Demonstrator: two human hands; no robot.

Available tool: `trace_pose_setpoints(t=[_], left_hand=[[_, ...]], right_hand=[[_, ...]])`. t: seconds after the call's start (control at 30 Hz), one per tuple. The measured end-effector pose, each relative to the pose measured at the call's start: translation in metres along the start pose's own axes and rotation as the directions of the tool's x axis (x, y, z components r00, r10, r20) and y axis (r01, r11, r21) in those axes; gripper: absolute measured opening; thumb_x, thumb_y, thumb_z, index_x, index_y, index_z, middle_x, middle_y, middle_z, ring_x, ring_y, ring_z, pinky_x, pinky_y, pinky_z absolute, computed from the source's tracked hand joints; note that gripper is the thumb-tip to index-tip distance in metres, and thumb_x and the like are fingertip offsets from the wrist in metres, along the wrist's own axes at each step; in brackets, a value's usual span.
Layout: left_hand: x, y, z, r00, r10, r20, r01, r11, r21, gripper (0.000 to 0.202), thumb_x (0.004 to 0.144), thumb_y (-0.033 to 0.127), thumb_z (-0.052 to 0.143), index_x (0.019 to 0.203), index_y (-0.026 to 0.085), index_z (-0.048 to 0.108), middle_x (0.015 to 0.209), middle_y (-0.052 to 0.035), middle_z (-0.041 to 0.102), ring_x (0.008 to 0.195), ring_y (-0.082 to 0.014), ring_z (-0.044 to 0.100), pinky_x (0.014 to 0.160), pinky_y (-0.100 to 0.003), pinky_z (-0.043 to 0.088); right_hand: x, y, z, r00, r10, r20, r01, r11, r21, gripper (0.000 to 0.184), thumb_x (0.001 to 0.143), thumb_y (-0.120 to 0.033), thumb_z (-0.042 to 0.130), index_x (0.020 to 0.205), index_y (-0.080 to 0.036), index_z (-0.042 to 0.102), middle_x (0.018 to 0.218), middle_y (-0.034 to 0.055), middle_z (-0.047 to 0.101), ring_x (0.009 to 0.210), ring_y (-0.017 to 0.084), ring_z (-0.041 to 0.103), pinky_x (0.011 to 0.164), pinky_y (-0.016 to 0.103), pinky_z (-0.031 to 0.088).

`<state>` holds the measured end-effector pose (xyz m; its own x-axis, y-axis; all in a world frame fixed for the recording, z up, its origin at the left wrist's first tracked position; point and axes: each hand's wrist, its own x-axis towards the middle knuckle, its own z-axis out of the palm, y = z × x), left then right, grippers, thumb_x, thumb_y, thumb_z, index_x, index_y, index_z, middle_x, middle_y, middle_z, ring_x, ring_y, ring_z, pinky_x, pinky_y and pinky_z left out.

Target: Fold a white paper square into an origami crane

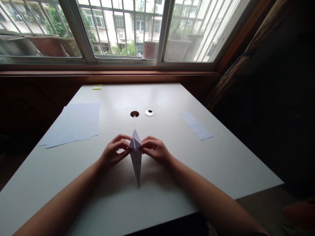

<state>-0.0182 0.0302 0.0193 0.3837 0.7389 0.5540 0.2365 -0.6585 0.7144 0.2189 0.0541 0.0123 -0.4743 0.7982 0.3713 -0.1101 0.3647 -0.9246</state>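
A folded paper shape (136,157), pale and pointed at both ends, is held between my two hands above the white table. Its long narrow point aims toward me and the shorter one away. My left hand (117,149) pinches its left edge between thumb and fingers. On the opposite edge, my right hand (155,148) does the same, thumb below and fingers above. A raised fold shows in the middle of the paper, between the fingertips. Parts of both side edges are hidden by the fingers.
The white table (167,200) has sheets of paper (76,121) at left and a creased paper strip (196,125) at right. Beyond my hands are a round hole (134,114) and its loose cover (149,113). Yellow sticky notes (97,87) lie near the far edge, below a barred window (123,29).
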Motion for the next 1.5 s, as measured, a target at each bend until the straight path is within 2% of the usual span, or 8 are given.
trace_pose_setpoints(t=[0.17,0.47,0.77,0.97,1.13,1.27,1.4,1.5], left_hand=[[0.0,-0.003,0.001,1.0,-0.026,-0.002,0.026,0.995,-0.097,0.006,0.091,0.015,0.066,0.086,0.016,0.063,0.117,-0.0134,0.059,0.081,-0.0148,0.067,0.074,-0.031,0.059],[-0.003,-0.002,-0.004,1.0,-0.015,0.018,0.017,0.993,-0.119,0.003,0.09,0.017,0.068,0.09,0.017,0.07,0.119,-0.0155,0.059,0.095,-0.0229,0.068,0.08,-0.037,0.059],[-0.004,-0.002,-0.005,0.999,0.037,0.008,-0.036,0.994,-0.1,0.013,0.09,0.013,0.068,0.1,0.02,0.072,0.123,-0.0137,0.056,0.088,-0.0179,0.067,0.08,-0.037,0.059],[-0.002,-0.003,0.002,0.998,-0.06,-0.027,0.058,0.995,-0.085,0.026,0.093,0.017,0.064,0.118,0.022,0.064,0.124,-0.0132,0.054,0.095,-0.0192,0.066,0.073,-0.032,0.061],[0.0,-0.004,0.001,0.996,0.028,-0.087,-0.015,0.989,0.145,0.037,0.091,0.015,0.064,0.127,0.024,0.059,0.132,-0.0133,0.05,0.099,-0.0195,0.063,0.082,-0.038,0.061],[-0.002,-0.002,-0.003,0.991,0.113,0.073,-0.13,0.948,0.291,0.037,0.089,0.013,0.065,0.123,0.028,0.065,0.136,-0.0122,0.049,0.115,-0.0258,0.056,0.093,-0.045,0.057],[-0.003,0.002,-0.003,0.948,0.131,0.29,-0.237,0.899,0.369,0.043,0.087,0.013,0.068,0.124,0.033,0.066,0.139,-0.0098,0.051,0.117,-0.0276,0.053,0.097,-0.047,0.053],[-0.002,0.002,-0.001,0.914,0.134,0.383,-0.285,0.883,0.372,0.043,0.087,0.018,0.07,0.126,0.035,0.065,0.138,-0.0092,0.054,0.115,-0.0277,0.053,0.097,-0.047,0.052]], right_hand=[[0.001,0.0,0.0,1.0,0.018,-0.02,-0.017,1.0,0.024,0.017,0.082,-0.035,0.076,0.089,-0.02,0.077,0.091,0.0062,0.065,0.072,0.016,0.066,0.067,0.031,0.06],[0.003,-0.001,-0.003,1.0,-0.007,0.03,0.004,0.996,0.088,0.022,0.084,-0.04,0.074,0.096,-0.022,0.079,0.096,0.0071,0.065,0.074,0.016,0.067,0.069,0.033,0.062],[0.002,0.0,-0.006,0.999,0.013,0.048,-0.019,0.992,0.129,0.02,0.084,-0.037,0.075,0.095,-0.022,0.079,0.098,0.0074,0.065,0.077,0.016,0.068,0.071,0.034,0.062],[0.003,0.006,-0.005,0.988,0.151,0.015,-0.152,0.974,0.169,0.025,0.08,-0.04,0.078,0.089,-0.017,0.074,0.097,0.0075,0.067,0.072,0.017,0.07,0.069,0.033,0.06],[0.005,0.007,-0.011,0.937,0.345,-0.061,-0.339,0.936,0.092,0.032,0.08,-0.045,0.075,0.094,-0.017,0.067,0.081,0.0049,0.073,0.072,0.019,0.072,0.073,0.034,0.058],[0.005,0.007,-0.015,0.894,0.424,-0.145,-0.42,0.906,0.057,0.031,0.08,-0.045,0.074,0.09,-0.018,0.065,0.077,0.0049,0.074,0.074,0.02,0.073,0.075,0.035,0.058],[0.006,0.007,-0.015,0.869,0.463,-0.176,-0.458,0.886,0.072,0.031,0.079,-0.046,0.074,0.088,-0.018,0.062,0.075,0.0044,0.074,0.073,0.021,0.074,0.074,0.035,0.059],[0.006,0.006,-0.014,0.865,0.465,-0.188,-0.467,0.884,0.034,0.028,0.08,-0.044,0.072,0.085,-0.019,0.061,0.074,0.0034,0.073,0.071,0.021,0.074,0.071,0.033,0.059]])
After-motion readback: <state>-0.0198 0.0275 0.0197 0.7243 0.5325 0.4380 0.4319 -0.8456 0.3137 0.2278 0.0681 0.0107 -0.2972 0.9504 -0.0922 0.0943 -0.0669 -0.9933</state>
